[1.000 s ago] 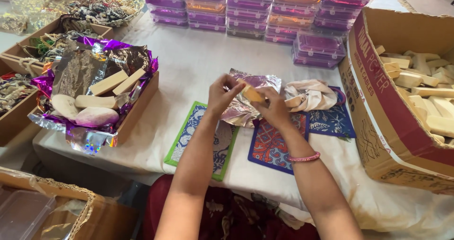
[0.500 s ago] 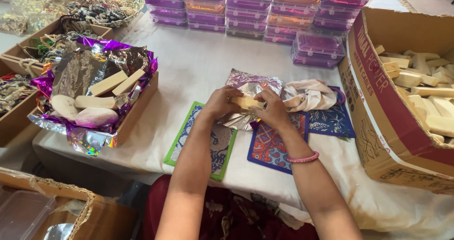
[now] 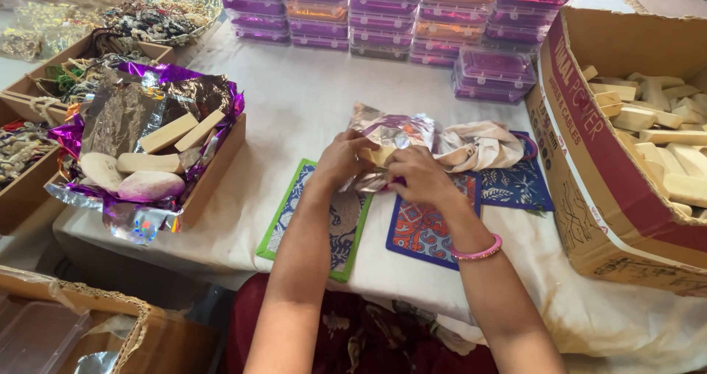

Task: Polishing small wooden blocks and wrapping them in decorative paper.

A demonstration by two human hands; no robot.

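Both hands met over the middle of the worktop [image 3: 294,101], which was covered with a white cloth. The left hand [image 3: 342,160] and the right hand [image 3: 420,176] were clenched from either side on a small pale wooden block [image 3: 379,155], which sat in a crinkled sheet of silver foil wrap [image 3: 390,131] – the fingers pressed the foil against it. Under the left wrist lay a green-edged patterned mat [image 3: 331,226]; under the right hand, a blue-edged red one [image 3: 423,230]. A pink bangle [image 3: 477,254] circled the right wrist.

Just beyond the right hand lay a crumpled cream cloth [image 3: 479,145] on a dark blue printed mat [image 3: 519,186]. Well off to the right of the hands stood a large cardboard carton [image 3: 589,168] holding more pale wooden blocks [image 3: 655,123]. To the left of the hands, a shallow wooden tray [image 3: 217,168] lined with purple foil held a few blocks, some flat, some rounded. Farther from the hands, stacks of clear purple-tinted plastic boxes [image 3: 398,13] stood in rows along the back.
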